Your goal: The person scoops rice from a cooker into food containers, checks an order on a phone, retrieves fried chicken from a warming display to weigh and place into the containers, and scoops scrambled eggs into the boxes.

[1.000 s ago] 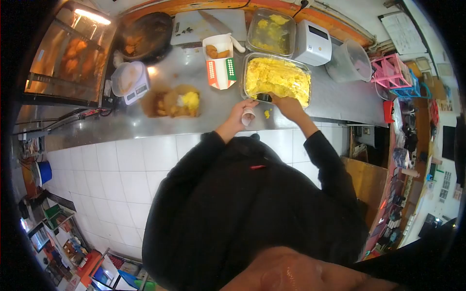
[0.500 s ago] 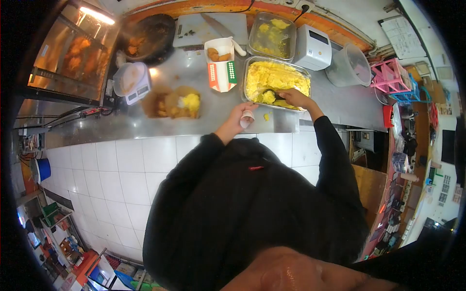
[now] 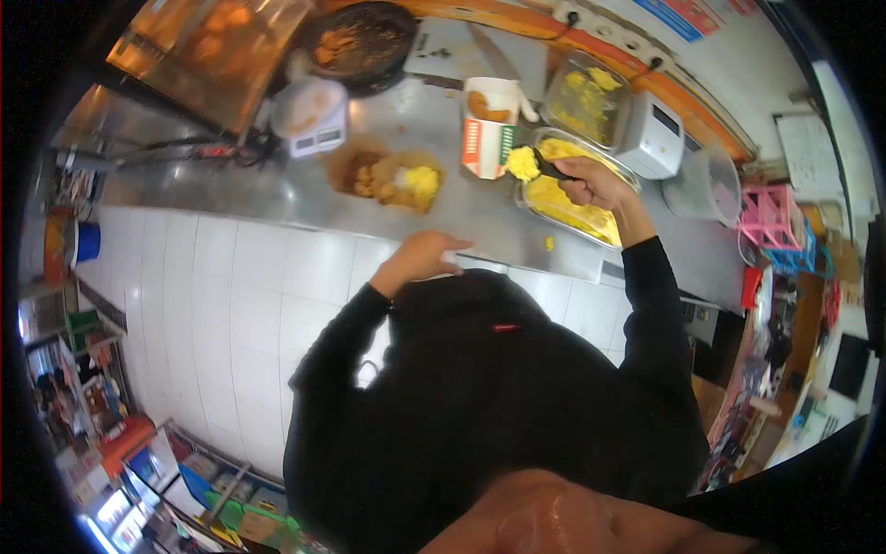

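Observation:
My right hand [image 3: 592, 182] is closed around the dark handle of a spoon [image 3: 552, 170]. A heaped clump of yellow food [image 3: 522, 163] sits on the spoon's end, raised over the left side of a clear tray [image 3: 524, 201] filled with more of the yellow food. Near the counter's front edge, my left hand [image 3: 426, 257] keeps its fingers round a small whitish paper cup [image 3: 452, 260], mostly hidden by the hand. Beyond it lies an open brown paper wrapper [image 3: 346, 171] with fried pieces and yellow food. A red, green and white box [image 3: 484, 152] with fried pieces stands left of the spoon.
Along the back are a dark pan [image 3: 362, 55], a white cutting board [image 3: 443, 51] with a knife [image 3: 494, 51], a second clear tray [image 3: 588, 102] and a white printer [image 3: 653, 136]. A scale [image 3: 318, 138] stands left. A yellow crumb [image 3: 549, 243] lies near the edge.
My right hand has lifted the spoon out of the tray with a yellow clump on it. My left hand, with the cup, has drawn away from the tray to the left. The view has turned.

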A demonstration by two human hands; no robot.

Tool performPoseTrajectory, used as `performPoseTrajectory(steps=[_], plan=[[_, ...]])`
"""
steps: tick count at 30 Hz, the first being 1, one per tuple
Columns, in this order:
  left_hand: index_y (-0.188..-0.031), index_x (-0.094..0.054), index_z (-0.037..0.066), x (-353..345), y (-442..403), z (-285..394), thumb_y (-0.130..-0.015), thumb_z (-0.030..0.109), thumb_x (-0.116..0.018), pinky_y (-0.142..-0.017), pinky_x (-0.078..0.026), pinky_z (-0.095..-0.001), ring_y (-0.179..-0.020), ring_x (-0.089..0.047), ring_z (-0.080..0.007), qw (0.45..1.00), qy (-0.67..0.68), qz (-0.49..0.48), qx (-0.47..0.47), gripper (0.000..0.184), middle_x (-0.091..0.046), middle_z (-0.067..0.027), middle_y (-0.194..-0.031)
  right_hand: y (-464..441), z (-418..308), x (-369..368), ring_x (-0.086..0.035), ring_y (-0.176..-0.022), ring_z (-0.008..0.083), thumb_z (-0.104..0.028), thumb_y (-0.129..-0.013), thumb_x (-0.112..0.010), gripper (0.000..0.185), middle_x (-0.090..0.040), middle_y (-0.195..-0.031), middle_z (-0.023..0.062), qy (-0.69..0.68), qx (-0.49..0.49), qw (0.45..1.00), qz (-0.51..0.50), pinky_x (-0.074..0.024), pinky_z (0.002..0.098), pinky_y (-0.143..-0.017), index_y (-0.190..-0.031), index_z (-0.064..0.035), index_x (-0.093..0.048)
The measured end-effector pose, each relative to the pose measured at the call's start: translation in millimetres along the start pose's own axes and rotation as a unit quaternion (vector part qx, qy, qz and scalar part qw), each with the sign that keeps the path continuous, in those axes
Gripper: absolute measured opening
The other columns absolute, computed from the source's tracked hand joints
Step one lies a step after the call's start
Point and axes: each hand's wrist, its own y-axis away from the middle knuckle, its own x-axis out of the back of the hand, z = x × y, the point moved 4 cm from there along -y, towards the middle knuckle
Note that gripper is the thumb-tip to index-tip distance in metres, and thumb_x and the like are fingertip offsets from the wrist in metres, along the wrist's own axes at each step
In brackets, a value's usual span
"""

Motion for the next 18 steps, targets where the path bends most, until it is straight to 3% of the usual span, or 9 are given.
performPoseTrajectory(steps=[3, 5, 8, 9, 11, 12, 15, 18], plan=[[-0.125, -0.060, 0.021, 4.4, 47.6, -36.6, -0.070, 0.022, -0.076, -0.081, -0.051, -0.0398, -0.103, -0.061, -0.0279, 0.992, -0.125, -0.013, 0.011, 0.057, -0.053, -0.0081, -0.132, -70.8, -33.2, -62.1, -0.021, -0.043, 0.0029, -0.033, -0.098, -0.049, 0.026, -0.026, -0.053, -0.0097, 0.062, 0.017, 0.996, -0.062, -0.0137, 0.0216, -0.039, -0.079, -0.0159, -0.048], [-0.122, -0.061, 0.020, 14.7, 73.7, -38.5, -0.067, 0.018, -0.075, -0.079, -0.051, -0.0394, -0.099, -0.061, -0.0293, 0.988, -0.124, -0.078, 0.050, 0.057, -0.055, -0.0082, -0.127, -119.6, -51.4, -105.0, -0.020, -0.044, 0.0029, -0.032, -0.097, -0.051, 0.022, -0.025, -0.054, -0.0098, 0.073, -0.003, 0.994, -0.081, -0.0122, 0.0212, -0.040, -0.099, -0.0123, -0.060], [-0.123, -0.060, 0.021, -6.6, 106.5, -53.2, -0.067, 0.010, -0.070, -0.076, -0.052, -0.0390, -0.097, -0.062, -0.0296, 0.986, -0.108, -0.118, 0.040, 0.059, -0.057, -0.0073, -0.125, -194.8, -60.3, -143.8, -0.029, -0.050, 0.0022, -0.032, -0.098, -0.049, 0.036, -0.033, -0.057, -0.0079, 0.232, -0.015, 0.971, -0.062, -0.0206, 0.0204, -0.043, -0.127, -0.0128, -0.057], [-0.125, -0.059, 0.022, -18.3, 115.2, -60.3, -0.067, 0.007, -0.068, -0.074, -0.052, -0.0389, -0.097, -0.062, -0.0293, 0.987, -0.103, -0.121, 0.024, 0.060, -0.057, -0.0068, -0.125, -215.5, -61.3, -153.3, -0.033, -0.053, 0.0033, -0.033, -0.098, -0.050, 0.038, -0.037, -0.059, -0.0066, 0.306, 0.012, 0.950, -0.061, -0.0253, 0.0214, -0.044, -0.130, -0.0135, -0.055], [-0.124, -0.060, 0.021, -17.0, 133.7, -70.0, -0.070, 0.006, -0.060, -0.076, -0.052, -0.0395, -0.097, -0.062, -0.0286, 0.990, -0.081, -0.100, 0.050, 0.056, -0.058, -0.0065, -0.123, -256.9, -56.3, -164.1, -0.040, -0.058, 0.0053, -0.033, -0.097, -0.050, 0.042, -0.045, -0.062, -0.0041, 0.446, 0.069, 0.891, -0.057, -0.0346, 0.0232, -0.048, -0.135, -0.0149, -0.051], [-0.122, -0.061, 0.020, -6.1, 142.8, -68.9, -0.070, 0.007, -0.060, -0.076, -0.051, -0.0395, -0.097, -0.062, -0.0284, 0.992, -0.061, -0.093, 0.062, 0.054, -0.059, -0.0068, -0.122, -289.8, -45.7, -151.6, -0.055, -0.068, 0.0136, -0.031, -0.096, -0.051, 0.042, -0.058, -0.073, 0.0025, 0.529, 0.169, 0.828, -0.077, -0.0465, 0.0304, -0.059, -0.134, -0.0121, -0.052], [-0.114, -0.066, 0.017, 16.5, 166.4, -76.3, -0.072, 0.010, -0.060, -0.080, -0.050, -0.0389, -0.099, -0.062, -0.0284, 0.994, 0.028, -0.059, 0.092, 0.044, -0.061, -0.0072, -0.121, -322.4, -30.9, -137.8, -0.063, -0.082, 0.0240, -0.029, -0.094, -0.054, 0.043, -0.064, -0.087, 0.0078, 0.682, 0.258, 0.681, -0.065, -0.0506, 0.0372, -0.068, -0.135, -0.0171, -0.050], [-0.106, -0.070, 0.013, 22.3, 184.2, -92.8, -0.074, 0.015, -0.061, -0.084, -0.049, -0.0381, -0.100, -0.062, -0.0287, 0.987, 0.120, -0.013, 0.110, 0.034, -0.062, -0.0080, -0.121, -281.5, -45.8, -180.1, -0.065, -0.085, 0.0294, -0.027, -0.088, -0.059, 0.044, -0.067, -0.095, 0.0130, 0.824, 0.155, 0.543, -0.053, -0.0519, 0.0410, -0.070, -0.131, -0.0285, -0.053]])
